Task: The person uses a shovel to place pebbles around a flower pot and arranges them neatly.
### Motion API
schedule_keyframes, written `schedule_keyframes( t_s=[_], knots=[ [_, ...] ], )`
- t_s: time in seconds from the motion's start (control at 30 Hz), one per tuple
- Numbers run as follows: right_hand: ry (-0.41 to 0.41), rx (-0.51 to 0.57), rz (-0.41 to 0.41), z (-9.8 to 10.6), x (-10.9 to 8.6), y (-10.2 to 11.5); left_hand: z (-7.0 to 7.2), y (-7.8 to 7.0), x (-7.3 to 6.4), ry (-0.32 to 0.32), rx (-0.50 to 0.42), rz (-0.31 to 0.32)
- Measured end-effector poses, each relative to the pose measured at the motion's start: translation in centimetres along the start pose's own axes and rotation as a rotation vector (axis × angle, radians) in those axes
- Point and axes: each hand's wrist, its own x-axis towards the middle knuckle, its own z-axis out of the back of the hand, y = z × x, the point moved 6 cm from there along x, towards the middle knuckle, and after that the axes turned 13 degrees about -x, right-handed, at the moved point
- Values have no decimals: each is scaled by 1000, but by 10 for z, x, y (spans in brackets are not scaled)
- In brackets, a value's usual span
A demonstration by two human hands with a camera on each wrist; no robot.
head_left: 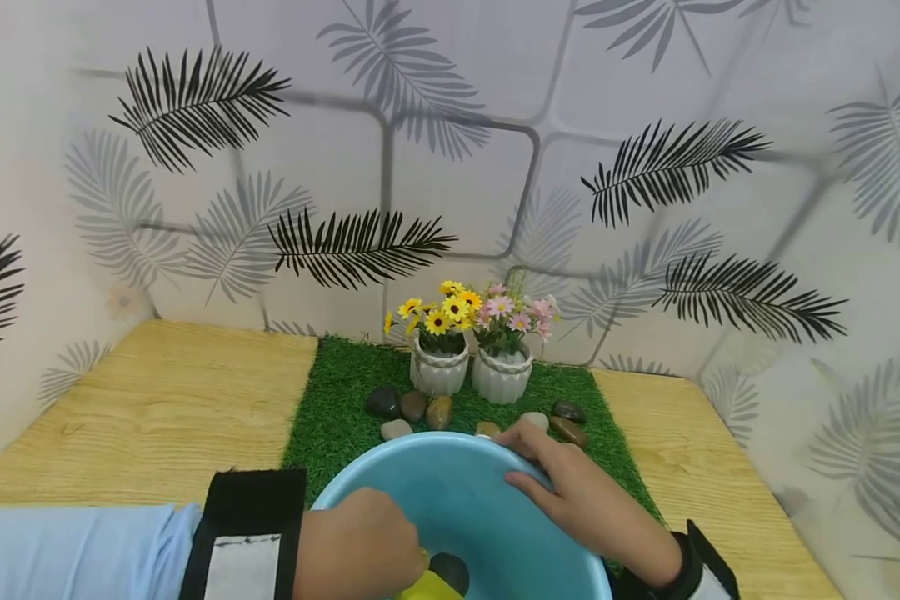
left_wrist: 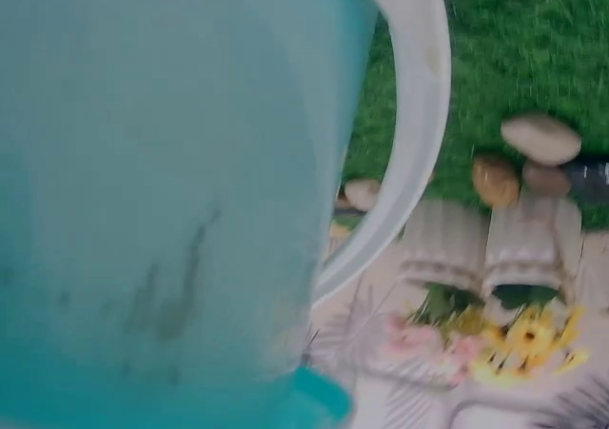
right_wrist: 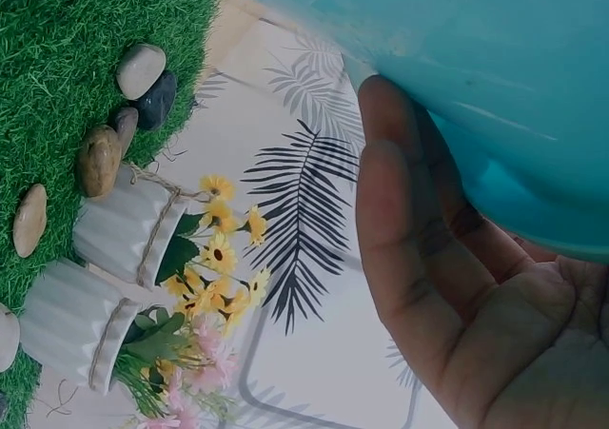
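- Your left hand (head_left: 363, 542) is curled into a fist inside the light-blue round plastic bucket (head_left: 495, 492); it seems to grip the soft-looking yellow object (head_left: 437, 588) showing at its fingers, though the fingertips are hidden.
- A dark rounded patch (head_left: 450, 573) lies just beside that yellow piece; you can't tell whether it belongs to it.
- Your right hand (head_left: 562, 479) pinches the bucket's far right edge, thumb inside, fingers against the outer wall.
- The bucket stands directly before you, in front of the stones; whether its base rests on anything is hidden.
- Its white curved handle (left_wrist: 423, 87) shows at its side, and dark smears (left_wrist: 176, 296) mark its wall.
- Expect it to be light and fairly stiff, perhaps slippery if wet; the rolled rim (head_left: 435, 437) should give you the surest hold.
- Beyond it lie smooth stones (head_left: 414, 406) and two white fluted pots, one with yellow flowers (head_left: 456, 310), one with pink flowers (head_left: 501, 307).
- These sit on the green artificial turf (head_left: 337, 392) over your wood-grain table (head_left: 195, 408), before a leaf-printed wall (head_left: 457, 192).
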Motion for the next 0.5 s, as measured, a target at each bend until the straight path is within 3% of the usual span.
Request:
schedule_keyframes(
  t_s=[0.1,0.2,0.3,0.4,0.47,0.5],
  knots=[
    [5,9,3,0,1,0,4,-3,-2,-17,50,16],
    [16,21,4,-1,1,0,7,-1,-4,43,70,118],
    [19,27,1,-1,1,-1,12,0,-6,77,164,176],
    [18,30,1,0,0,-1,17,-2,-6,65,272,168],
    [19,35,5,0,1,-1,15,-1,-6,125,311,198],
    [19,36,7,0,1,-2,11,2,-5,190,267,257]
  ],
)
